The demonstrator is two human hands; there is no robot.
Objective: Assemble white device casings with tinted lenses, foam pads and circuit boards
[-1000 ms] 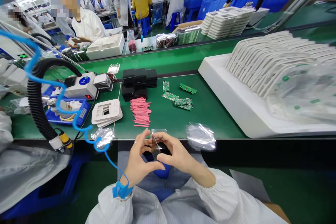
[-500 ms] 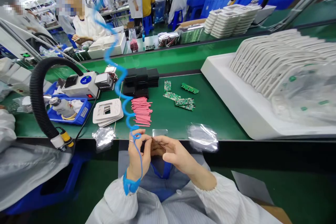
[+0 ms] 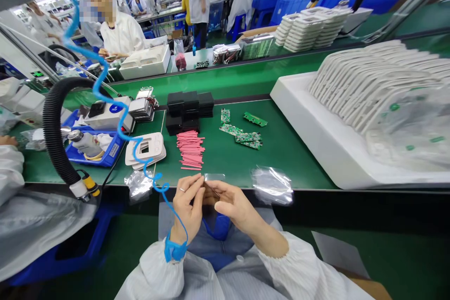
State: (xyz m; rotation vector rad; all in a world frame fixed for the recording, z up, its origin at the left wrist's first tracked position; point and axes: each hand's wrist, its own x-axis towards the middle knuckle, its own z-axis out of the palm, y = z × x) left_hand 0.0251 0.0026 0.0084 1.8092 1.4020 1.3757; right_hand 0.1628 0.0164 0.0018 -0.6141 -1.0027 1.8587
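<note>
Just off the front edge of the green table, a thin dark flat piece [image 3: 212,191] is held between both hands, tilted and seen nearly edge-on. My left hand [image 3: 188,204], with a blue strap on its wrist, pinches the piece's left end. The fingers of my right hand [image 3: 239,206] are wrapped behind its right side, thumb bent over the front. Past my fingers lies a small clear film [image 3: 214,177] at the table edge. Pink strips [image 3: 190,150] are heaped beyond my left hand, below stacked black rectangular pieces [image 3: 184,108]. Green circuit boards [image 3: 248,137] lie to their right.
A blue coiled cord [image 3: 121,136] runs from my left wrist to the upper left. White frames [image 3: 146,148], clear plastic [image 3: 272,185], a blue tray [image 3: 111,152] and a black hose [image 3: 52,126] lie around. A large white foam box [image 3: 302,136] stands right. A co-worker [image 3: 121,33] is across.
The coiled cord has swung left, away from the pink strips. My left index and middle fingers have come down from a raised position onto the dark piece. My right hand has barely moved.
</note>
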